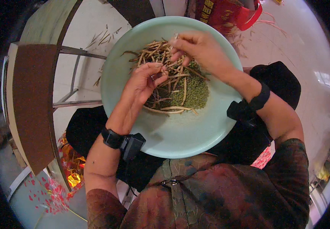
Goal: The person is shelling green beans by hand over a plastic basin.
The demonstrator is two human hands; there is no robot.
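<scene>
A wide pale-green plastic basin [165, 140] rests on my lap. Inside it lie many small green mung beans [196, 91], with a heap of dried tan bean pods [150, 53] on their far side and several loose pods along the near edge. My left hand [146, 81] is over the pods, thumb and fingers pinched on what looks like a pod, mostly hidden by the fingertips. Slightly farther out, my right hand [195, 47] is raised above the heap and blurred. A thin pale piece of pod [175, 36] shows between its thumb and forefinger.
A brown board-topped table [34, 100] with metal legs stands at my left. Dry stalks [103, 37] are scattered on the pale floor beyond. A red bag [225, 17] sits behind the basin at the right. Black devices [133, 144] are strapped at both wrists.
</scene>
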